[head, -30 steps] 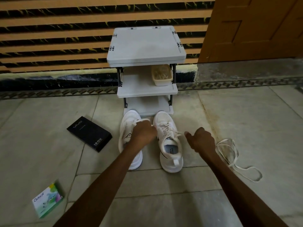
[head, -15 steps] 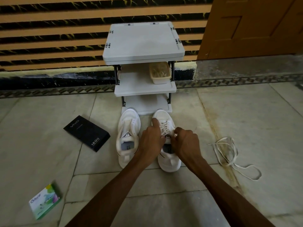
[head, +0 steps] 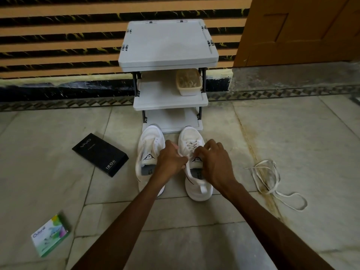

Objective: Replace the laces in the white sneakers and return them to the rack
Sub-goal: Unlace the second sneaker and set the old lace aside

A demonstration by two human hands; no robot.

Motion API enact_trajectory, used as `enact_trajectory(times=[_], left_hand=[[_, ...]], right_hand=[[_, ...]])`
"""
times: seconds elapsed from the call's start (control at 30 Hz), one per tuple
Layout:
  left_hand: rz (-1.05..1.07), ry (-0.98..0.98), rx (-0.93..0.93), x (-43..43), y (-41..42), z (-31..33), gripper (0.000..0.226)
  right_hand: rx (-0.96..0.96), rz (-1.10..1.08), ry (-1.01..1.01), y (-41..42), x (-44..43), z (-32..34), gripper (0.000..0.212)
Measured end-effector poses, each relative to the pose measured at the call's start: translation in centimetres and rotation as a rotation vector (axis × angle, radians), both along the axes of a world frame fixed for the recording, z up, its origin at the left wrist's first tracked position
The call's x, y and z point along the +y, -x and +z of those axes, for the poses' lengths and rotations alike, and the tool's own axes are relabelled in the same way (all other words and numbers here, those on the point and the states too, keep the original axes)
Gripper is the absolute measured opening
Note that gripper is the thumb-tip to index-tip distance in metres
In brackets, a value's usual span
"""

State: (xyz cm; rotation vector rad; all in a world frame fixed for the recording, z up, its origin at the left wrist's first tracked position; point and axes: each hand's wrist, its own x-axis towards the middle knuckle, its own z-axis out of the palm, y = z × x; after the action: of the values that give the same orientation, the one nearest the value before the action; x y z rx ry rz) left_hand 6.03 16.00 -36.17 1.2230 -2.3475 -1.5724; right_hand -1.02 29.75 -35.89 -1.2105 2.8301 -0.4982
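White sneakers [head: 149,142] side by side on the floor, toes at the base of the rack [head: 167,43]. Near left, a green carton [head: 50,235], print blurred. Left hand [head: 171,158] grips the right sneaker [head: 197,189] at its inner edge. Right hand [head: 214,164] curls onto its lace [head: 191,144] by the tongue, pinch hidden under the fingers. Loose lace [head: 272,178] well right; black box [head: 100,154] left. Middle shelf: tub [head: 189,81], contents unclear.

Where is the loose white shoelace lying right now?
In the head view, the loose white shoelace lies on the floor tiles at the right, apart from the right-hand sneaker and the person's right hand.
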Motion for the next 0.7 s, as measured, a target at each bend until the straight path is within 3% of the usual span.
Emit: enact_trajectory(times=[0.1, 0.27, 0.53, 0.7], left_hand=[[0.000, 0.016, 0.018, 0.1, 0.1, -0.1, 0.048], [0.007, 0.021, 0.027, 0.2, 0.0, -0.3, 0.049], [0.018, 0.101, 0.075, 0.7, -0.2, -0.7, 0.050], [0.005, 0.225, 0.094, 1.3, -0.5, 0.3, 0.051]], right_hand=[[0.016, 0.055, -0.058, 0.1, -0.5, 0.2, 0.047], [-0.044, 0.045, 0.008, -0.1, -0.8, 0.5, 0.056], [-0.041, 0.045, 0.106, 0.0, -0.4, -0.7, 0.041], [-0.077, 0.141, -0.044, 0.3, -1.1, -0.1, 0.036]])
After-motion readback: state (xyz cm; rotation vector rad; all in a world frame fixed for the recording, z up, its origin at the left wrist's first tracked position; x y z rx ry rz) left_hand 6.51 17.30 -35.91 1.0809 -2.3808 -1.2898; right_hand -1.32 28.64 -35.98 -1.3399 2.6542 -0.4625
